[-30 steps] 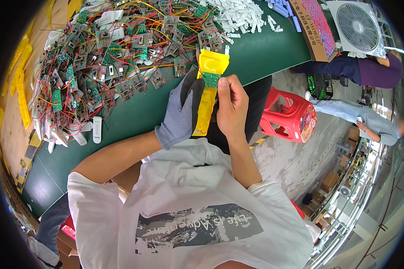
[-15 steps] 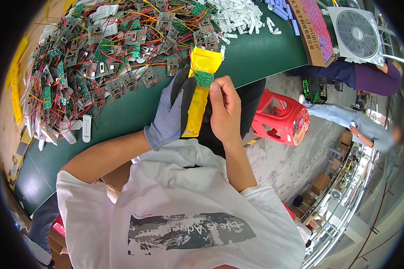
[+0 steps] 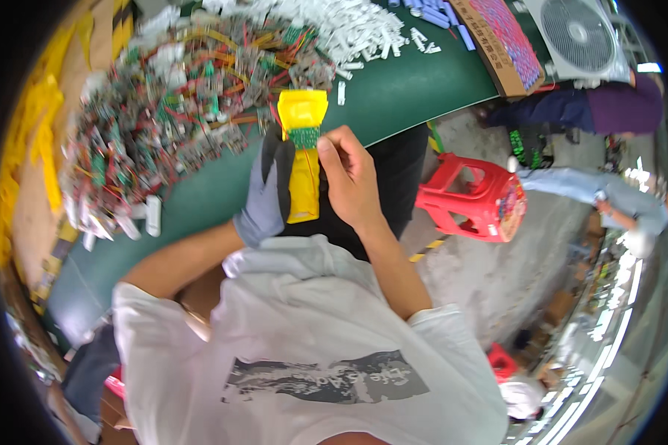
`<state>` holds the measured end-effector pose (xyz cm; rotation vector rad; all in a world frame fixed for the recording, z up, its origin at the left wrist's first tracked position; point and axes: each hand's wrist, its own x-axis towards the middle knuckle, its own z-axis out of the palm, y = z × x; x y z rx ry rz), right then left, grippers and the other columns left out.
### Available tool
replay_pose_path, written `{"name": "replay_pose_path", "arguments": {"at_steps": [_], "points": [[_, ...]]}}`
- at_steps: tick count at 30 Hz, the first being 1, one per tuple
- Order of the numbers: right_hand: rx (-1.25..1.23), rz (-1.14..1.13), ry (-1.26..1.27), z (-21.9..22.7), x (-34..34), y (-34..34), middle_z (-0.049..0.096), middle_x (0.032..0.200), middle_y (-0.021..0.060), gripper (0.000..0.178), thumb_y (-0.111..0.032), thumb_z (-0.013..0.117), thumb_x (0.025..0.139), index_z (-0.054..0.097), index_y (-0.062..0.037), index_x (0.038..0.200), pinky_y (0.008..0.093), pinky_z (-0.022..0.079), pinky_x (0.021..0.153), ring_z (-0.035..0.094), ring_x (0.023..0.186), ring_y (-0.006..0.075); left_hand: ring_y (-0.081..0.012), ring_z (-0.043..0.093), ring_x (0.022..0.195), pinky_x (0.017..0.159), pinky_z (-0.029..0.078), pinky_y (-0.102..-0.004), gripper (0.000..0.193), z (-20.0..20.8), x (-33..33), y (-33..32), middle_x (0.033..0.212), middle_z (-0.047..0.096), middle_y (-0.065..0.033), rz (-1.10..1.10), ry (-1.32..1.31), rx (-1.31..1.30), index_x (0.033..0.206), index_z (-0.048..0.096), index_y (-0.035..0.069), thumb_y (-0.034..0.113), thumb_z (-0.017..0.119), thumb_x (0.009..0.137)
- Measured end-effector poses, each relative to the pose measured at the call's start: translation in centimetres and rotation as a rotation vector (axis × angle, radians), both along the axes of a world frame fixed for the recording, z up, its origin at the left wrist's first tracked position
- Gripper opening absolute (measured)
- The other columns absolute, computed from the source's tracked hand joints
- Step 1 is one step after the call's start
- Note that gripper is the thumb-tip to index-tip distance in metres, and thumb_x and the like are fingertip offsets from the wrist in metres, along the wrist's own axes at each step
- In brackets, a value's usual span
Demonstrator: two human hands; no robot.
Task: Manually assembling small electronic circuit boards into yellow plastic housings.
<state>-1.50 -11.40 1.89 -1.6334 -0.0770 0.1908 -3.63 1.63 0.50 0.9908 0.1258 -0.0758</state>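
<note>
My left hand, in a grey and black glove, grips a long yellow wrapped pack from the left. A small green circuit board lies across the pack near its upper end. My bare right hand pinches the pack and the board from the right. Both hands are held just off the near edge of a green table, above my lap.
A big heap of small circuit boards with red and yellow wires covers the table's left. White pieces lie at the far side, beside a patterned box. A red plastic stool and a white fan stand to the right, near seated people.
Both hands stay on the yellow pack with the board. The view has shifted slightly, so the pack sits a little lower and left; the grip looks the same.
</note>
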Motion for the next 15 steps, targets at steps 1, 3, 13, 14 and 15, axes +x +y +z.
{"name": "replay_pose_path", "arguments": {"at_steps": [1,3,13,14,15], "points": [[0.004,-0.038,-0.100,-0.6,0.1,-0.1,0.051,0.077,0.0009,0.013,-0.013,0.055,0.095,0.054,-0.0019,0.088,0.0215,0.039,0.061,0.046,0.067,0.0049,-0.0128,0.057,0.090,0.075,0.049,-0.0286,0.030,-0.9,0.0,0.0,0.102,0.055,-0.0071,-0.009,-0.042,0.036,0.124,0.042,0.004,0.023,0.042,0.101],[0.038,-0.124,-0.172,-0.3,-0.7,-0.6,0.056,0.096,0.0059,0.024,-0.018,0.065,0.088,0.056,-0.0029,0.105,0.0262,0.046,0.072,0.056,0.079,0.0132,-0.0162,0.056,0.101,0.086,0.047,-0.0316,0.030,-0.3,0.0,-0.5,0.109,0.054,-0.0077,0.078,-0.023,-0.019,0.127,0.041,0.006,0.022,0.043,0.101],[-0.237,0.184,-0.510,-0.6,-0.3,-3.9,0.062,0.107,0.0076,0.034,-0.015,0.075,0.075,0.064,-0.0055,0.106,0.0361,0.051,0.081,0.062,0.094,0.0275,-0.0214,0.051,0.114,0.098,0.042,-0.0360,0.046,-0.2,-3.2,-0.8,0.128,0.048,-0.0108,0.507,-0.122,0.314,0.137,0.032,0.005,0.006,0.049,0.095],[-0.224,0.163,-0.511,-0.8,0.1,-4.0,0.062,0.107,0.0076,0.034,-0.015,0.075,0.075,0.064,-0.0055,0.106,0.0361,0.051,0.081,0.062,0.094,0.0275,-0.0207,0.049,0.116,0.100,0.039,-0.0342,0.053,0.3,-3.8,-0.8,0.133,0.045,-0.0113,0.759,-0.171,0.387,0.142,0.028,0.003,0.001,0.050,0.093],[-0.252,0.199,-0.547,-0.9,0.6,-3.9,0.062,0.108,0.0085,0.037,-0.014,0.075,0.074,0.064,-0.0059,0.109,0.0354,0.050,0.083,0.062,0.095,0.0266,-0.0228,0.048,0.119,0.103,0.038,-0.0361,0.058,0.3,-5.3,0.1,0.136,0.043,-0.0140,0.919,0.020,0.367,0.142,0.027,0.002,-0.002,0.052,0.090]]}}
